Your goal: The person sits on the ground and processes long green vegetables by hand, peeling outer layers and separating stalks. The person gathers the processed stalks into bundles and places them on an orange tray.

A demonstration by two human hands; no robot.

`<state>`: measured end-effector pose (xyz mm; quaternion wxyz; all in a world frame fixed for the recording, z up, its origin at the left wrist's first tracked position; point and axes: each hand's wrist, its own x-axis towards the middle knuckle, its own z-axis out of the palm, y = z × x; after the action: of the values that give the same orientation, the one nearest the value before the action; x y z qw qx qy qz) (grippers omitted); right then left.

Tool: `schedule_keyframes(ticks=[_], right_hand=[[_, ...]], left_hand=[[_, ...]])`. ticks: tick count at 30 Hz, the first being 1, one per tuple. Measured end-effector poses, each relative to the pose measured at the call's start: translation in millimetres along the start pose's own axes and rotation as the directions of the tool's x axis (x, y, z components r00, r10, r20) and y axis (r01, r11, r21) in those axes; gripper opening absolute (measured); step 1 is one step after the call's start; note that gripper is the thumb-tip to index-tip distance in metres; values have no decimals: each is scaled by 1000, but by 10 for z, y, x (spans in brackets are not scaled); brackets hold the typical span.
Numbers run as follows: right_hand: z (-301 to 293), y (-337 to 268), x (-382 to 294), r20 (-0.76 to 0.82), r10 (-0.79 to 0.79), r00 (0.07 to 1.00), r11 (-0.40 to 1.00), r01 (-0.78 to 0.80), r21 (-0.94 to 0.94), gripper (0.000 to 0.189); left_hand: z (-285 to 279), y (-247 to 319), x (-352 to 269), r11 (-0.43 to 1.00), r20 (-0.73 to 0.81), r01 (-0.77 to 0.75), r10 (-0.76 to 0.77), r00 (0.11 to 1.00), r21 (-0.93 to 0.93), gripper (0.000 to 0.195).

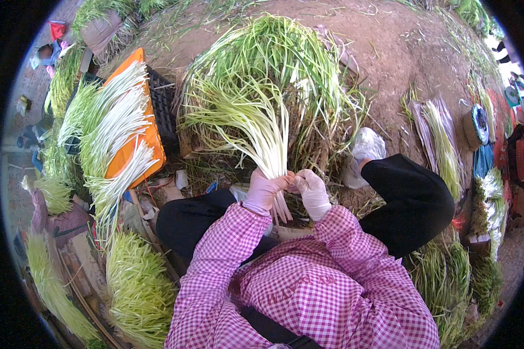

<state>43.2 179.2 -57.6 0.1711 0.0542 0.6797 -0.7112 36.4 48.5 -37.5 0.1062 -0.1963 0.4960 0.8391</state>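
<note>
My left hand (264, 190), in a thin pale glove, is closed around a bunch of long leafy stalks (266, 144) that look like garlic chives. Their white stems stick out below the fist, and the yellow-green tips fan up and to the left. My right hand (313, 195), gloved too, meets the left thumb and fingertips beside the stems. Its fingers are curled, and whether anything is pinched between them is hidden. Just beyond the bunch rises a large heap of green stalks (284, 52) with brown, dry matter at its base.
At left, an orange board (157, 152) carries several bundles of white-stemmed stalks (122, 104) beside a black plastic crate (161, 104). A white plastic bag (369, 144) sits by my right knee. More stalks (139, 288) lie at lower left. A person (43, 54) is at far left.
</note>
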Motion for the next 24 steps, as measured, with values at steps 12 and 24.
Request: schedule_keyframes(ticks=[12, 24], right_hand=[[-108, -69, 83, 152, 85, 985, 962, -41, -270, 12], [-72, -29, 104, 140, 258, 956, 946, -279, 164, 12]], left_hand=[[-85, -75, -8, 997, 29, 8, -6, 1000, -73, 34], [-98, -124, -6, 998, -45, -54, 55, 997, 19, 32]])
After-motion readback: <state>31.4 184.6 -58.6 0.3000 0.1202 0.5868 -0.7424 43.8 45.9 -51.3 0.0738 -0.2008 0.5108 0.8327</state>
